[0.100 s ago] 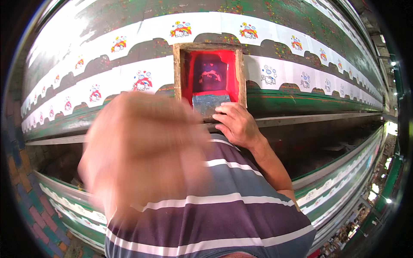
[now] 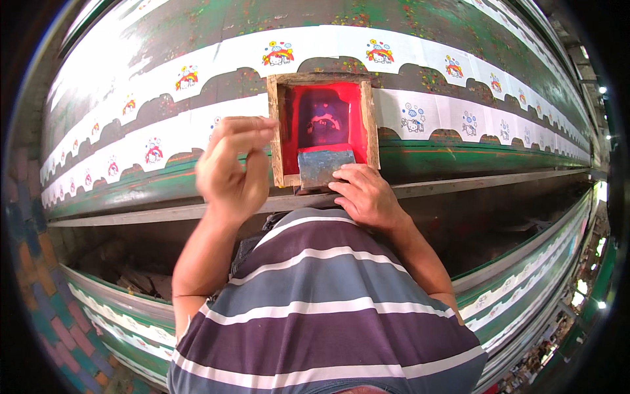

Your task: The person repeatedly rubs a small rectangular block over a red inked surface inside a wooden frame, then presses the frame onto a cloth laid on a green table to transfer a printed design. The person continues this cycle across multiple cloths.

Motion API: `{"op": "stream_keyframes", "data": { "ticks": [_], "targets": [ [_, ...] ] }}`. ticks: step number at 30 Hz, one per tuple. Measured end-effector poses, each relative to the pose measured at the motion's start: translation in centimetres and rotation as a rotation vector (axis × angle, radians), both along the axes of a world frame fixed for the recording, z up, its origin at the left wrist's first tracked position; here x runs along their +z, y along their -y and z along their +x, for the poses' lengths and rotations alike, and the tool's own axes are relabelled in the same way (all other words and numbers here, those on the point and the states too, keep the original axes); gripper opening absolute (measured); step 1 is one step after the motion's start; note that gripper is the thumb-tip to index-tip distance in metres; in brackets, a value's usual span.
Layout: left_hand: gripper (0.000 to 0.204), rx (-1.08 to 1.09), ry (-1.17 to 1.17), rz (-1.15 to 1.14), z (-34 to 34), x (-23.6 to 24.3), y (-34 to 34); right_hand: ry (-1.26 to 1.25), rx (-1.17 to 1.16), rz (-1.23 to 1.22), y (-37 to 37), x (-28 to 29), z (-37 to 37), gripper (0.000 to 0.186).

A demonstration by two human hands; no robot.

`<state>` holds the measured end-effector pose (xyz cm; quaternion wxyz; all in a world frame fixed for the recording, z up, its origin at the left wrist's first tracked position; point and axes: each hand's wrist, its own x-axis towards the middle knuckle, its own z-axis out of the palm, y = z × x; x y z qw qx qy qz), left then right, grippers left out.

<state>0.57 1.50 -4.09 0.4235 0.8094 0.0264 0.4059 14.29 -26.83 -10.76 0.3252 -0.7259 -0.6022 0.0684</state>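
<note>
A wooden screen-printing frame (image 2: 274, 141), smeared inside with red ink around a dark purple mesh window, lies over the lower row of white printed pieces. Leaning at its near end is a flat grey-blue squeegee (image 2: 321, 164). My right hand (image 2: 371, 197) grips the squeegee by its lower right corner, fingertips on the face and thumb hidden from sight. Just left of the frame, my left hand (image 2: 233, 167) is raised in the air, slightly blurred. Its fingers point right, with a gap to the thumb, and nothing shows in it.
A long green table (image 2: 433, 157) carries rows of white pieces. The far row (image 2: 335, 43) bears multicoloured cartoon prints; to the frame's right, prints (image 2: 413, 118) have only blue and dark lines. A pale rail (image 2: 453, 184) runs along the near edge. Another table (image 2: 125, 318) stands behind me.
My left hand has moved away from in front of the view, up and forward to the frame's left side. The right hand stays at the squeegee, and the view has shifted slightly.
</note>
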Motion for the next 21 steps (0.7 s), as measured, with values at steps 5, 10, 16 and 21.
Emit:
{"op": "stream_keyframes", "data": {
  "ticks": [5,10,16,21],
  "targets": [
    [0.046,0.267,-0.326,-0.244,1.3,-11.4,0.9,0.051,-0.045,0.001,0.2,-0.7,-0.1,0.032],
    [0.063,0.189,-0.292,-0.535,1.9,-15.9,1.7,0.092,-0.068,0.006,-0.5,-1.5,0.3,0.038],
    [0.060,0.189,-0.340,-0.514,2.3,-16.7,2.1,0.113,-0.087,0.003,-1.0,-1.2,1.0,0.038],
    [0.036,0.230,-0.326,-0.530,2.5,-16.7,2.4,0.120,-0.112,0.037,-1.7,-0.4,1.9,0.033]
  ]
}}
